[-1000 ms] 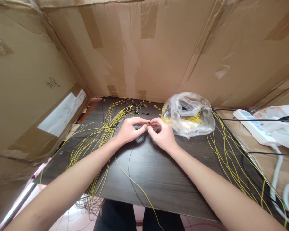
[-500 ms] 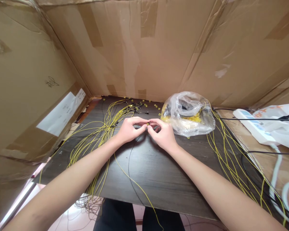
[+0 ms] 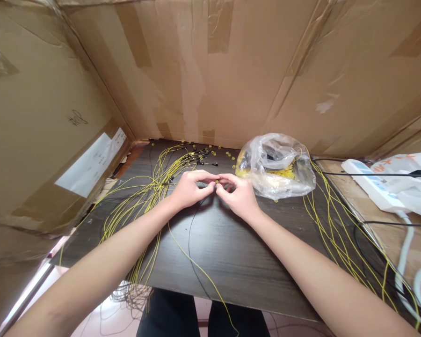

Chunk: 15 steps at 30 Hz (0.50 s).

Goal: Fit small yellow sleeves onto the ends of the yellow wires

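Above the middle of the dark table, my left hand (image 3: pixel 193 188) and my right hand (image 3: pixel 237 192) meet at the fingertips. Pinched between them is a small yellow plastic piece (image 3: pixel 216 182), partly covered by the fingers. A thin black wire (image 3: pixel 190 243) hangs down from under my left fingers and over the front edge; its upper end is hidden. To the left of my left hand lies a bundle of yellow wires (image 3: pixel 140 206) with black connector ends (image 3: pixel 203 154). Several loose yellow pieces (image 3: pixel 228 154) are scattered behind my hands.
A clear plastic bag (image 3: pixel 284 185) with yellow pieces inside sits right of my hands. More yellow wires (image 3: pixel 331 224) run down the right side. Beyond the table edge lies a white power strip (image 3: pixel 372 185). Cardboard walls (image 3: pixel 182 84) enclose the back and left.
The whole view has shifted very slightly. Both hands keep the same pinch on the small yellow piece, with no other clear movement.
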### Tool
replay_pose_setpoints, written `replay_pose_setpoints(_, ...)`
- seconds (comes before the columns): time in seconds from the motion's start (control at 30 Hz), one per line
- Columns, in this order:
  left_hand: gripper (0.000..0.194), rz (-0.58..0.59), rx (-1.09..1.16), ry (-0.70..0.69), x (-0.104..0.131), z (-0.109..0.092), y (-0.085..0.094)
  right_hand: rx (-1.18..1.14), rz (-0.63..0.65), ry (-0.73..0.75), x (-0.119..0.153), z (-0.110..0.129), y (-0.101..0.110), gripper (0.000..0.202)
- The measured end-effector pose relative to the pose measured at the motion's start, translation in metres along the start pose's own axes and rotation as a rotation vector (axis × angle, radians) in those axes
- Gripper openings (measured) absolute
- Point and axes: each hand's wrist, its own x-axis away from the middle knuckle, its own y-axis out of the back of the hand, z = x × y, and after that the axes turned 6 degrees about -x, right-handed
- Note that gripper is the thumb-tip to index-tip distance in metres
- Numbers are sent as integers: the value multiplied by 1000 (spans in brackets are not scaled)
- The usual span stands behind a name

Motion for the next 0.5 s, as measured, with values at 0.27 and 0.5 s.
replay_pose_setpoints(0.27,21,3,2,-39,0,1,3,-62,24,-52,0,1,1,23)
replay_pose_setpoints(0.5,21,5,10,-20,0,2,2,-74,35,-80,-1,-1,1,23)
